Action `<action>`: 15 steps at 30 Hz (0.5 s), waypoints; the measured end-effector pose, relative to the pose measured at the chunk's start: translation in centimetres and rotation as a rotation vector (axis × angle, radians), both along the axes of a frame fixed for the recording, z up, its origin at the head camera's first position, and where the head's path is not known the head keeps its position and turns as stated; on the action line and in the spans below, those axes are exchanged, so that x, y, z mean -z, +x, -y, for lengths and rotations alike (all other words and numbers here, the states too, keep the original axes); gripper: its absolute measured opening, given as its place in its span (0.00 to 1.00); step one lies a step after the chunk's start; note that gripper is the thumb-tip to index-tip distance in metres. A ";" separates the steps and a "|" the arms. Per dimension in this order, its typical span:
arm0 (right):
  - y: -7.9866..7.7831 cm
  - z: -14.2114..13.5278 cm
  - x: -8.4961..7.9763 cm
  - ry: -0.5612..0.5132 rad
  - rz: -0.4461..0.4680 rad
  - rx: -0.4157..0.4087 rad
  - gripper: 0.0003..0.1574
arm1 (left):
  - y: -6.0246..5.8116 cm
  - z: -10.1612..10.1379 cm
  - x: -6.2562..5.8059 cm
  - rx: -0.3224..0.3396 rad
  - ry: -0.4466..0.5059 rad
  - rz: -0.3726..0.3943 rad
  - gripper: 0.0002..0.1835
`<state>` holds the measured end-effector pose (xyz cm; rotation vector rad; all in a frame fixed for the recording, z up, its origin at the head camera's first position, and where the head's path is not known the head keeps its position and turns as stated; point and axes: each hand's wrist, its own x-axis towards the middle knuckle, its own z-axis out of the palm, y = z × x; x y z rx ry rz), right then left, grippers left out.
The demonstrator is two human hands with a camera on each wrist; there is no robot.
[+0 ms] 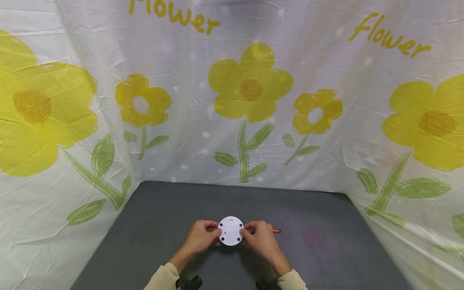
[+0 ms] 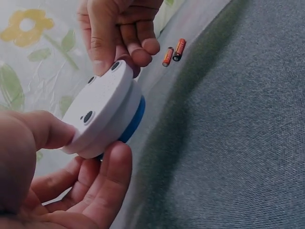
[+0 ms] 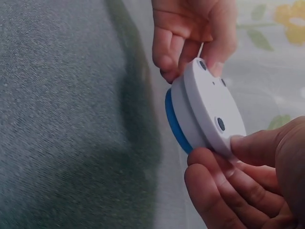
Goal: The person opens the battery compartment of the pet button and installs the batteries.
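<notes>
White plastic puck-shaped device (image 1: 230, 235) is held between both hands, up off the table (image 1: 163, 209), its flat face toward the head camera. That face carries dark round feet (image 2: 88, 117) plus a patch of small holes; a blue layer (image 2: 134, 121) sits on the opposite side. Left hand (image 1: 200, 237) pinches the device's left edge: thumb (image 2: 55, 133) on the white face near the rim, fingers curled behind against the side. Right hand (image 1: 262, 239) mirrors it at the device's right edge, thumb (image 3: 257, 147) on the face by the rim, fingertips tucked behind it. Gap thumb-to-finger on each hand is narrow, about the device's thickness; device sits between the two grips, hands not touching each other. Two orange-and-black batteries (image 2: 179, 49) lie on the table right of the device, past the right hand, side by side. Nearer the wearer than the device: cream sleeves (image 1: 161, 278) and black wrist gear (image 1: 190, 283). Beyond the device and to both sides of it: white cloth (image 1: 188, 157) printed with yellow flowers (image 1: 258, 58).
</notes>
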<state>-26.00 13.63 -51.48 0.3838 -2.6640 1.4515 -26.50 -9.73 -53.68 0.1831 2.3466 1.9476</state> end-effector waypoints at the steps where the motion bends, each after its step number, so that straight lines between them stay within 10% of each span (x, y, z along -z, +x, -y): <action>1: 0.0 0.0 0.1 -0.004 0.001 -0.006 0.06 | 0.0 0.0 0.1 0.006 0.008 0.013 0.16; 15: 0.5 0.4 1.2 -0.029 0.097 0.001 0.06 | -0.3 0.5 1.7 0.051 0.103 0.138 0.17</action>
